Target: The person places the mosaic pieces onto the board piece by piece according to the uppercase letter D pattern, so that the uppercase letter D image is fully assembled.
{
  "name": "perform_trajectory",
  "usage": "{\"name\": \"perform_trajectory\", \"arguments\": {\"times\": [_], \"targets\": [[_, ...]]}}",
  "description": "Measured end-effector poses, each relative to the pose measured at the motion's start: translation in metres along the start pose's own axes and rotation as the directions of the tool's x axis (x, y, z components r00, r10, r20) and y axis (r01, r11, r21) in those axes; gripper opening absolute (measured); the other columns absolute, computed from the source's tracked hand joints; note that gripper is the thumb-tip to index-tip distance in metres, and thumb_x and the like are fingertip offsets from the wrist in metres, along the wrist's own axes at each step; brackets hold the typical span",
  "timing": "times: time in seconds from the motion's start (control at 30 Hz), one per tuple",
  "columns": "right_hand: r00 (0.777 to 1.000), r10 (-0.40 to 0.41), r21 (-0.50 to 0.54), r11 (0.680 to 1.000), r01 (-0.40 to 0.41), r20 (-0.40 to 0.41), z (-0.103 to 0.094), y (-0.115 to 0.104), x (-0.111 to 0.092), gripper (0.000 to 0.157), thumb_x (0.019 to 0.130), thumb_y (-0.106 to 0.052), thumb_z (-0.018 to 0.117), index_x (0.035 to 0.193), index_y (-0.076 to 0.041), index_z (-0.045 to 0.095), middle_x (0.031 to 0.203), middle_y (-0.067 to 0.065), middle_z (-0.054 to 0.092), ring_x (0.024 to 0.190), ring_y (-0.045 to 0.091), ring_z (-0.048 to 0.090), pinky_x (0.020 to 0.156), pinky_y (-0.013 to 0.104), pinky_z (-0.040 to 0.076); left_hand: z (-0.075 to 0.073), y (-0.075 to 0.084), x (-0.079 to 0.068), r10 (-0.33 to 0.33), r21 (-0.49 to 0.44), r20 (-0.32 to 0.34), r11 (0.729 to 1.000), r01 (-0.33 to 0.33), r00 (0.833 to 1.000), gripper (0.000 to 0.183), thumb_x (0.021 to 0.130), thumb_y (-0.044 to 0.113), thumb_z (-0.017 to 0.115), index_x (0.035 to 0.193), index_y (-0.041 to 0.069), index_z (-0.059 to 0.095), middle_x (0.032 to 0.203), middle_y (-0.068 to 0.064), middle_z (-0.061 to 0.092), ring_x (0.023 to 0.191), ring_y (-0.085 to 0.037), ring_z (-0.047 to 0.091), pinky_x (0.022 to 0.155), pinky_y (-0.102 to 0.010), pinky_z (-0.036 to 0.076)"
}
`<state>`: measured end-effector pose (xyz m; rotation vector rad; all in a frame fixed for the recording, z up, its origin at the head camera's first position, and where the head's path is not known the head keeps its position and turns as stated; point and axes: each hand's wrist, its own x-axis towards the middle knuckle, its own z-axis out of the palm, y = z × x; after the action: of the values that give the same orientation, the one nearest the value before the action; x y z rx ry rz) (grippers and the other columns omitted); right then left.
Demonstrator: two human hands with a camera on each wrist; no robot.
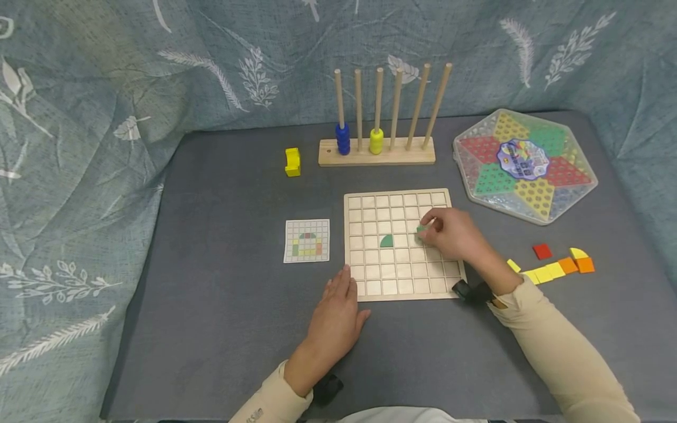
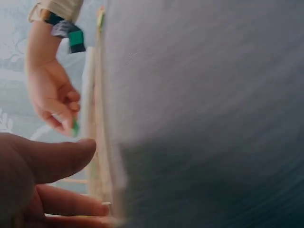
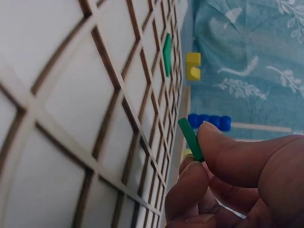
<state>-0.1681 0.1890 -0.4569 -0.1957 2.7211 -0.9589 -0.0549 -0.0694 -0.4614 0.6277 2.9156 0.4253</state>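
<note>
A wooden grid board lies flat on the dark table. One green quarter-circle tile sits in a cell left of its middle. Above the right half of the board, my right hand pinches a second green tile between thumb and fingers; in the right wrist view that tile is seen edge-on. My left hand lies with straight fingers at the board's lower left corner, fingertips at the edge. Left of the board is a pattern card printed with a coloured figure on a grid.
Right of the board lie a red tile, yellow tiles, orange tiles and a yellow quarter-circle. Behind stand a peg rack with blue and yellow beads, a yellow arched block and a hexagonal game box.
</note>
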Motion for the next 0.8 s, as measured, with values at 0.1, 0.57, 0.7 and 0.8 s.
{"name": "perform_trajectory", "arguments": {"times": [0.1, 0.57, 0.7, 0.8], "targets": [[1.000, 0.005, 0.000, 1.000, -0.005, -0.014, -0.005, 0.002, -0.002, 0.014, 0.088, -0.015, 0.066, 0.096, -0.004, 0.069, 0.076, 0.009, 0.067, 0.062, 0.018, 0.055, 0.060, 0.031, 0.043, -0.014, 0.003, 0.012, 0.029, 0.033, -0.010, 0.999, -0.029, 1.000, 0.048, 0.085, 0.027, 0.074, 0.115, -0.009, 0.064, 0.125, -0.023, 0.060, 0.120, -0.036, 0.056, 0.101, -0.044, 0.044], [0.999, 0.015, 0.048, 0.999, -0.013, -0.033, -0.011, 0.008, -0.011, 0.013, 0.087, -0.016, 0.068, 0.090, -0.003, 0.068, 0.072, 0.007, 0.064, 0.061, 0.016, 0.053, 0.059, 0.030, 0.042, -0.011, 0.018, 0.121, 0.068, 0.039, 0.065, 0.997, -0.071, 0.996, 0.016, 0.082, 0.016, 0.076, 0.096, 0.008, 0.075, 0.096, -0.007, 0.066, 0.083, -0.020, 0.062, 0.072, -0.029, 0.054], [0.998, 0.041, 0.051, 0.998, -0.038, -0.043, -0.012, 0.015, -0.013, 0.014, 0.088, -0.018, 0.069, 0.090, -0.004, 0.068, 0.074, 0.007, 0.065, 0.063, 0.017, 0.055, 0.060, 0.030, 0.043, -0.005, 0.016, 0.127, 0.071, 0.021, 0.056, 0.997, -0.072, 0.996, 0.011, 0.080, 0.012, 0.077, 0.089, 0.007, 0.075, 0.091, -0.006, 0.063, 0.079, -0.018, 0.060, 0.071, -0.026, 0.054], [0.998, 0.043, 0.059, 0.997, -0.041, -0.048, -0.014, 0.019, -0.014, 0.014, 0.087, -0.019, 0.070, 0.090, -0.005, 0.068, 0.074, 0.007, 0.065, 0.064, 0.017, 0.055, 0.061, 0.030, 0.043, -0.002, 0.016, 0.129, 0.078, -0.001, 0.040, 0.997, -0.078, 0.996, 0.014, 0.079, 0.012, 0.078, 0.090, 0.005, 0.073, 0.092, -0.007, 0.062, 0.081, -0.018, 0.060, 0.074, -0.026, 0.054]]}}
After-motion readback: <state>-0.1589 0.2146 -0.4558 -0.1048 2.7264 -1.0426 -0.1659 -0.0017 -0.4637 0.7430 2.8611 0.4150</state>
